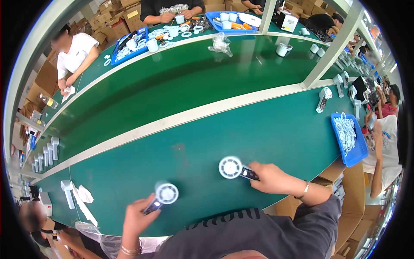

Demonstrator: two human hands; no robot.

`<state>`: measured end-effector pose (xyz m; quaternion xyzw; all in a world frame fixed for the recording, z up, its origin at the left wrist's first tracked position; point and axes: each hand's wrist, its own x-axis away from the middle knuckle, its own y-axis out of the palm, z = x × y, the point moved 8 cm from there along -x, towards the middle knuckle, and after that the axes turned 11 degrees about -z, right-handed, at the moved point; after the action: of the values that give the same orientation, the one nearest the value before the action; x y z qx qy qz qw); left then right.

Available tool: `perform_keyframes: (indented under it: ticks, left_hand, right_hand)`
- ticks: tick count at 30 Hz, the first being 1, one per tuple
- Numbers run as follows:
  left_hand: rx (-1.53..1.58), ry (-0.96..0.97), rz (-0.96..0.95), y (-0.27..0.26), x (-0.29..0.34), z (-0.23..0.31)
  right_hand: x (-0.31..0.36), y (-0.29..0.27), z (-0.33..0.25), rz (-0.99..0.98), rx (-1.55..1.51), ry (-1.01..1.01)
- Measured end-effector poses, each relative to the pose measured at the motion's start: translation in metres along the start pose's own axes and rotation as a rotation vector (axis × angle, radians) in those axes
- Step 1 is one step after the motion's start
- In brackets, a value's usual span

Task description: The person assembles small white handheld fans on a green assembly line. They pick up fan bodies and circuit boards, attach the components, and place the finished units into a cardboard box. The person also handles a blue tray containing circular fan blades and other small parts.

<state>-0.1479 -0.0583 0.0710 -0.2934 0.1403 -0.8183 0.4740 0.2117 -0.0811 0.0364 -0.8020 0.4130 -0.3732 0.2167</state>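
My left hand (137, 215) is closed round the dark handle of a small white handheld fan (167, 193), held over the near edge of the green workbench (194, 190). The fan's round head tilts up and away from the fingers, a little blurred. My right hand (272, 178) grips a second handheld fan (230, 167) by its dark handle, farther forward and to the right. That fan's round slotted head points left, its face up. The two fans are apart, and the green bench surface shows between them.
A blue tray (361, 149) of white rings sits at the right, near an unfinished fan (322, 100). A pale rail (185, 115) divides bench from green belt (172, 77), which carries a plastic bag (220, 44). A grey post (332, 54) stands right. Co-workers sit around.
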Motion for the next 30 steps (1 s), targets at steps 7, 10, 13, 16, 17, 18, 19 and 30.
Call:
perform_keyframes:
  ticks: [7, 10, 13, 16, 17, 18, 19, 30]
  left_hand:
    - [0.579, -0.050, -0.006, 0.004, 0.002, -0.040]
    - [0.621, -0.069, -0.126, 0.030, 0.000, -0.056]
    - [0.534, -0.095, -0.124, 0.050, 0.007, -0.059]
    - [0.471, -0.035, 0.068, 0.038, 0.013, -0.053]
    - [0.435, -0.014, 0.161, 0.032, 0.019, -0.050]
    - [0.450, 0.009, 0.159, 0.031, 0.022, -0.046]
    - [0.464, 0.030, 0.175, 0.021, 0.027, -0.033]
    - [0.399, 0.160, 0.283, -0.003, 0.033, -0.010]
  right_hand:
    - [0.020, -0.042, -0.031, 0.237, -0.351, -0.265]
    - [0.014, -0.017, -0.002, 0.113, -0.592, -0.167]
    - [0.011, 0.027, 0.023, -0.087, -0.976, 0.123]
    - [0.018, 0.024, 0.022, -0.110, -0.905, 0.151]
    - [0.023, 0.005, 0.010, 0.036, -0.772, -0.012]
    - [0.033, -0.012, -0.007, 0.176, -0.633, -0.176]
    - [0.042, -0.028, -0.027, 0.303, -0.489, -0.353]
    - [0.031, -0.049, -0.035, 0.204, -0.423, -0.103]
